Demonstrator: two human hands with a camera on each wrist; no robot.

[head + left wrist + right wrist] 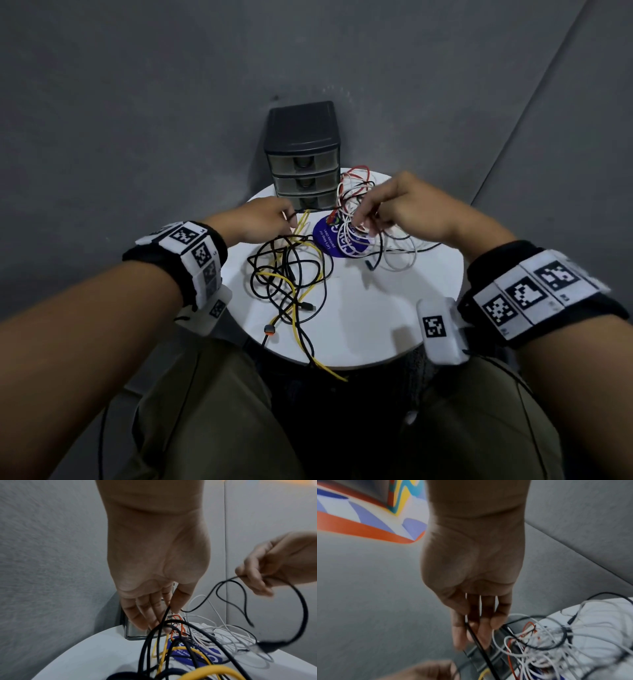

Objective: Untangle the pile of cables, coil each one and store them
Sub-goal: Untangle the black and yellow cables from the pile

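Note:
On the round white table a black cable and a yellow cable lie tangled at the left. White cables and a red cable are heaped at the right with more black strands. My left hand is beside the yellow cable's far end; in the left wrist view the left hand pinches a black strand between thumb and fingers. My right hand hovers over the white heap. Seen from its own wrist, the right hand pinches a thin black cable, which hangs in loops.
A dark three-drawer unit stands at the table's far edge, drawers closed. A blue round sticker lies under the cables. Yellow and black ends hang over the near edge above my knees. Grey walls close in behind and to the right.

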